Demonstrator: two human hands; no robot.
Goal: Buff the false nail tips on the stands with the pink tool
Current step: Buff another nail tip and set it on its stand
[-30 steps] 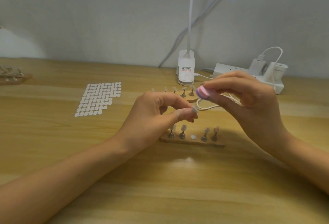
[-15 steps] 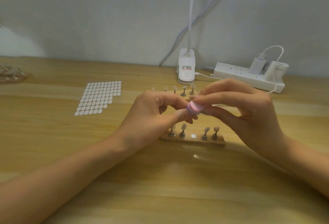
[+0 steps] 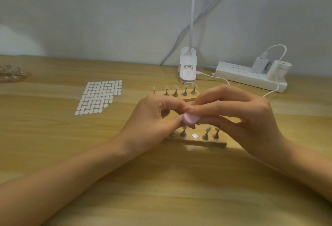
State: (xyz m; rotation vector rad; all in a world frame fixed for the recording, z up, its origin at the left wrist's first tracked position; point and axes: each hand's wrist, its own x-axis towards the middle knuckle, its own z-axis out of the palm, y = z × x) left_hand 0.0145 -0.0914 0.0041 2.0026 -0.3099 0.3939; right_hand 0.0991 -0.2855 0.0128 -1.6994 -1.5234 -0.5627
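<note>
My right hand (image 3: 235, 118) pinches the pink buffing tool (image 3: 190, 119) between thumb and fingers, above the near wooden stand (image 3: 201, 140). My left hand (image 3: 152, 118) has thumb and forefinger curled together against the pink tool's left end; a small nail-tip peg seems pinched there, mostly hidden. The near stand carries several metal pegs with nail tips (image 3: 206, 133) and one bare round magnet spot (image 3: 194, 135) in the middle. A second wooden stand (image 3: 181, 93) with several pegs lies behind my hands.
A sheet of white oval stickers (image 3: 99, 97) lies to the left. At the back stand a white lamp clip base (image 3: 187, 70) and a white power strip (image 3: 249, 76) with plugged chargers and a white cable. Another stand (image 3: 12, 74) sits at the far left edge.
My right hand has brought the pink tool down and leftward until it meets the fingertips of my left hand. The left hand has barely moved.
</note>
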